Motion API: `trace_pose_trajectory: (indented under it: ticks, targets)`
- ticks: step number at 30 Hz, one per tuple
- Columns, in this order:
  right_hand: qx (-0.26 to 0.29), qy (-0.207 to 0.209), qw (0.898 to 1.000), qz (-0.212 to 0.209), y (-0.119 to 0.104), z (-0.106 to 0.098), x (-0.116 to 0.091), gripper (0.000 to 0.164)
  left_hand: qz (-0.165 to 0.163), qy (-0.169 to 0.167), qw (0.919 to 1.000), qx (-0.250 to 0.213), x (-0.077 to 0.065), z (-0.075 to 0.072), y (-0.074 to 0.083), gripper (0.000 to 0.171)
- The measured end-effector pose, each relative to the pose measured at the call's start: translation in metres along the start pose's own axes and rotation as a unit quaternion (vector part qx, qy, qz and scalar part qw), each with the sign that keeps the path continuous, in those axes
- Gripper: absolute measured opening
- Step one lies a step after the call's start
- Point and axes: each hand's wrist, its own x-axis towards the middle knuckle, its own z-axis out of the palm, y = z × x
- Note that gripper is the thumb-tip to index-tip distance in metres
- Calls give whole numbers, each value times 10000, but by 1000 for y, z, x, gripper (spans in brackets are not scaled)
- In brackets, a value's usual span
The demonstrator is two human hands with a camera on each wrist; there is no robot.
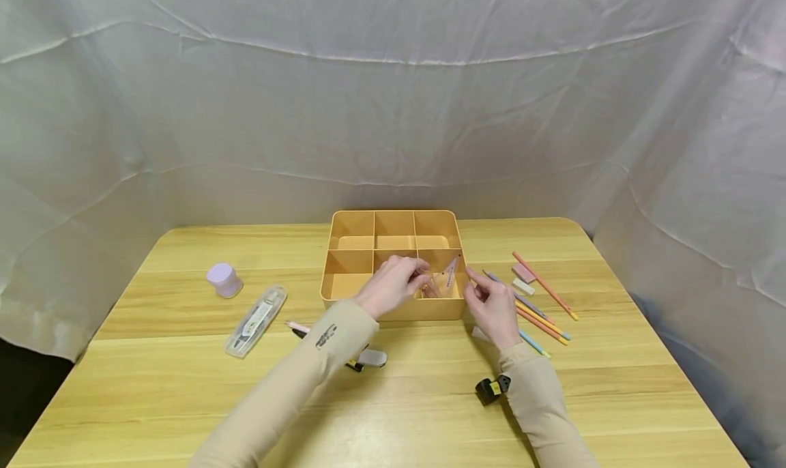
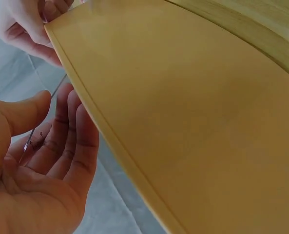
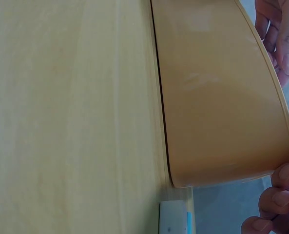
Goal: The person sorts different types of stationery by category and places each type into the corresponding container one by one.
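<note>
A yellow-orange divided box [image 1: 393, 310] stands at the middle of the table. My left hand [image 1: 396, 284] reaches over its front wall; in the left wrist view its thumb and curled fingers hold a thin clear sheet, seen edge-on. In the head view this is a clear set square [image 1: 432, 288], low in the front right compartment. Beside it a clear, purplish set square [image 1: 451, 271] leans in the same compartment. My right hand [image 1: 494, 311] grips the box's front right corner, its bent fingertips [image 3: 286, 171] at the rim.
Several pencils [image 1: 543, 323], a pink eraser [image 1: 524, 272] and a white one [image 1: 523, 286] lie right of the box. A black tape dispenser [image 1: 489, 389] sits by the right sleeve. On the left are a clear pencil case [image 1: 256, 321] and a lilac container [image 1: 224, 280].
</note>
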Motion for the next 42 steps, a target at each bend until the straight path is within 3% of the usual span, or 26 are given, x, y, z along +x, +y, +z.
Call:
trace_pose_trajectory:
  ticks: [15, 25, 30, 34, 38, 42]
  targets:
    - [-28, 41, 10000, 5, 0, -1, 0, 30, -306, -373, 9986, -232, -1, -5, -2, 27]
    - [-42, -16, 10000, 16, -2, 0, 0, 31, -458, -430, 9975, 336, 3, -8, 1, 26]
    - [-42, 1, 10000, -10, -2, 0, 1, 31, -529, -481, 9962, 490, 1, -6, 0, 37]
    - [-66, 0, 10000, 3, -2, 1, 1, 31, -390, -312, 9981, 370, -6, -7, -3, 48]
    - [-45, 7, 10000, 37, -2, 0, 1, 31, -32, -4, 9997, 258, -14, -10, -6, 50]
    - [-25, 24, 10000, 53, -2, 0, 0, 31, -21, 137, 9999, -90, -25, -17, -8, 50]
